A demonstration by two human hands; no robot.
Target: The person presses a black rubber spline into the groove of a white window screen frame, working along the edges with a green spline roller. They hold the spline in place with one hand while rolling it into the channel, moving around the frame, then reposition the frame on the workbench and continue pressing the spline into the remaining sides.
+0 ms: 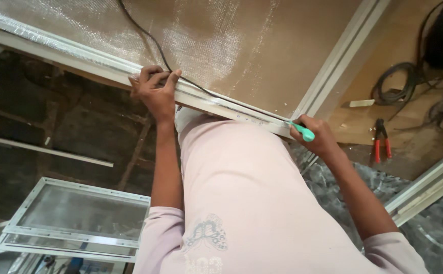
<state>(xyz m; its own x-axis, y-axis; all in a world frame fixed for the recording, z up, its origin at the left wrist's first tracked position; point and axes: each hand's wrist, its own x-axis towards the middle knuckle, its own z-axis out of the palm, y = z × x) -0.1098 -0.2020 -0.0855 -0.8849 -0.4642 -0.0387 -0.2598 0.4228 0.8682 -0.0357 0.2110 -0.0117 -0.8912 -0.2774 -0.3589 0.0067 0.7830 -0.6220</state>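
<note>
Nearest the camera is the person's pale pink shirt (pixel 252 203), and both arms reach away from it to the near rail of an aluminium screen frame (pixel 216 104) lying on the wooden tabletop (pixel 384 61). The right hand (pixel 319 136) is clamped around a tool with a mint-green handle (pixel 305 133), its working end set against the rail close to the frame's corner; the tip itself is too small to make out. The left hand (pixel 155 90) is further along the same rail, fingers curled over its edge and pressing down where a black cord (pixel 145 35) meets the groove. The cord runs away from that hand across the mesh (pixel 221 45), which is stretched over the frame.

By the look of it, the step in hand is seating the cord into the frame's channel to fix the mesh. The next move seems to call for steady downward pressure along the groove while the left hand keeps mesh and cord taut.

Further off on the tabletop lie red-handled pliers (pixel 381 139) and coils of black cord (pixel 399 83). Down on the floor at left sits a smaller finished screen frame (pixel 79 213).
</note>
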